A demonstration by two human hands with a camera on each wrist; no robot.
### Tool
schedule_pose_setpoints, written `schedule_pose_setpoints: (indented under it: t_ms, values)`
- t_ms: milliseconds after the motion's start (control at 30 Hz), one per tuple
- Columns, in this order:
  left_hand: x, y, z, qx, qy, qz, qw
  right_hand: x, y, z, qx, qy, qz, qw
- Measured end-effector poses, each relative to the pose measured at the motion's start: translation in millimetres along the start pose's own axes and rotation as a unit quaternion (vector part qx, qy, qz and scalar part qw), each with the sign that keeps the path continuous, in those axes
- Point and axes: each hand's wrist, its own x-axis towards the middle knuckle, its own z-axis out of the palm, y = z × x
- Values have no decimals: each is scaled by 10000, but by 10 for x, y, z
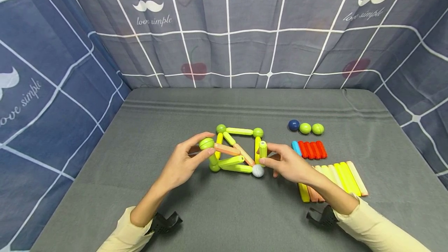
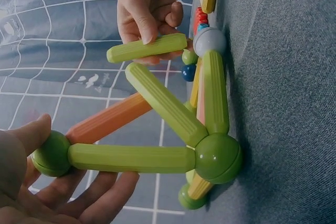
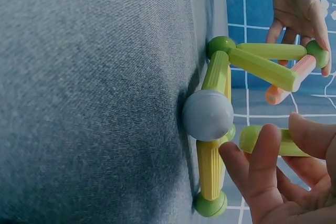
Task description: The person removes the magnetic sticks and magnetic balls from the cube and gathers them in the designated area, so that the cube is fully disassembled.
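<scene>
A four-cornered frame of sticks and balls lies on the grey table, with green balls (image 1: 258, 132) at three corners and a grey ball (image 1: 258, 170) at the near right. My left hand (image 1: 183, 158) pinches a raised green ball (image 1: 207, 143) between thumb and fingers. From that ball an orange stick (image 2: 110, 117) juts with a free end, and a green stick (image 2: 131, 158) runs down to the near-left corner ball (image 2: 219, 157). Another green stick (image 2: 165, 103) slants up from this corner. My right hand (image 1: 288, 162) pinches a loose green stick (image 1: 263, 150) close to the grey ball.
To the right, a dark blue ball (image 1: 294, 125) and two green balls (image 1: 311, 128) stand in a row. Nearer are short red sticks (image 1: 312, 149) beside a blue one (image 1: 296, 148), then longer yellow and orange sticks (image 1: 346, 178), partly behind my right forearm. Patterned curtains (image 1: 227, 30) enclose the table.
</scene>
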Motion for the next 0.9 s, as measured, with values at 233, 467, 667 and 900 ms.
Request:
schedule_pose_setpoints:
  t_ms: [233,467,667,900]
  values:
    - [4,-10,2,11,-29,-39,10000,-57,-6,-23,15,119,-11,9999]
    - [4,-30,2,-22,-34,-51,10000,-148,-53,-97,-119,364,83,9992]
    - [-4,-15,2,-49,-11,-43,10000,-302,-33,-223,235,567,-1,9981]
    - [-1,-24,4,-17,-9,-48,10000,-544,61,-425,-180,1000,-319,9943]
